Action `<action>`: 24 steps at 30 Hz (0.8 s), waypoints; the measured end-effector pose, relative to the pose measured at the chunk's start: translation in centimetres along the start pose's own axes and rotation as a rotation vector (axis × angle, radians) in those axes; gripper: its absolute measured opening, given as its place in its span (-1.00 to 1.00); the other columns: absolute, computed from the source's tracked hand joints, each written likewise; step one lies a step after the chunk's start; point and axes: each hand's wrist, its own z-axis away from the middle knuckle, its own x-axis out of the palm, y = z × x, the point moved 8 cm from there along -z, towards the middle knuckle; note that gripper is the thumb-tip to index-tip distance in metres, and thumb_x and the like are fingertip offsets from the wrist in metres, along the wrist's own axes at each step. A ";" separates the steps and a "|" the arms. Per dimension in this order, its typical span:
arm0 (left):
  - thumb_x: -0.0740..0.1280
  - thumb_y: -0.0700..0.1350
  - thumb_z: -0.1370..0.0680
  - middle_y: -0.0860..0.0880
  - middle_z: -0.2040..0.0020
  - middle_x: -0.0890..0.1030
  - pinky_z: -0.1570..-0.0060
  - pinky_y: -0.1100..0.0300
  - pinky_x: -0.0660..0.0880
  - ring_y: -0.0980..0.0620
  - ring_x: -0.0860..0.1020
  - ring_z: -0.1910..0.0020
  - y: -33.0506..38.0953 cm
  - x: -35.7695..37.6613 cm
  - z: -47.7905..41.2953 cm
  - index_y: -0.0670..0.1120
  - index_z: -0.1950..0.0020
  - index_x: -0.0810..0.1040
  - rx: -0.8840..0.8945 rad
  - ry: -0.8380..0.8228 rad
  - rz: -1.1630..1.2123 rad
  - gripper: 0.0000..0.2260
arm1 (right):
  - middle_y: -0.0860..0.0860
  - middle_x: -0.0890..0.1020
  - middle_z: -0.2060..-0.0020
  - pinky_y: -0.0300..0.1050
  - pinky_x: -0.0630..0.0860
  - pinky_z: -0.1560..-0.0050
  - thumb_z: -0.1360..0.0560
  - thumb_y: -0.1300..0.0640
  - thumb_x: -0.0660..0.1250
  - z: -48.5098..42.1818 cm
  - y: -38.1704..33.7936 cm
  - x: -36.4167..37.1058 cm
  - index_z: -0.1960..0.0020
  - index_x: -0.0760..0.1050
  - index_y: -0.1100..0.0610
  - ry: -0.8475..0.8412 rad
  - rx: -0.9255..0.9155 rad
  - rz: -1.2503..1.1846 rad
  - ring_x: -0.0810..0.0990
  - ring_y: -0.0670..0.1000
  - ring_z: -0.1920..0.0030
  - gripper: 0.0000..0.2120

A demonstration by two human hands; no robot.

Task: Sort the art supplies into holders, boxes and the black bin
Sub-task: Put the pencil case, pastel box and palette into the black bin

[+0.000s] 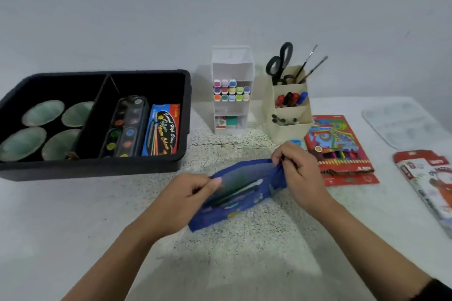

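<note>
A blue mesh pencil pouch [241, 193] lies on the speckled table in front of me, with pens or brushes showing through its mesh. My left hand [188, 200] pinches the pouch's left end. My right hand [297, 168] pinches its upper right corner near the zip. The black bin [97, 168] stands at the left and holds several green dishes [44, 112], a watercolour palette [126, 127] and a blue paint box [162, 129]. A white marker holder [232, 90] and a cream holder [289, 107] with scissors, brushes and markers stand behind the pouch.
A red box of coloured pencils [340, 149] lies to the right of my right hand, with a small blue item [294, 142] beside it. Further right are a clear plastic palette [403, 124] and a red and white pack [430, 183] at the table's edge.
</note>
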 end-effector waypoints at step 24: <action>0.15 -0.47 -0.56 0.16 -0.31 0.45 -0.17 0.40 0.41 0.25 0.41 -0.30 2.9 3.8 -4.7 0.28 -0.27 0.54 -0.002 0.184 0.008 -0.35 | 0.07 0.65 -0.03 -0.04 0.52 0.04 -0.52 0.29 0.32 -3.3 5.9 -5.7 -0.09 0.63 0.18 -0.104 -0.077 0.449 0.59 0.08 0.02 -0.81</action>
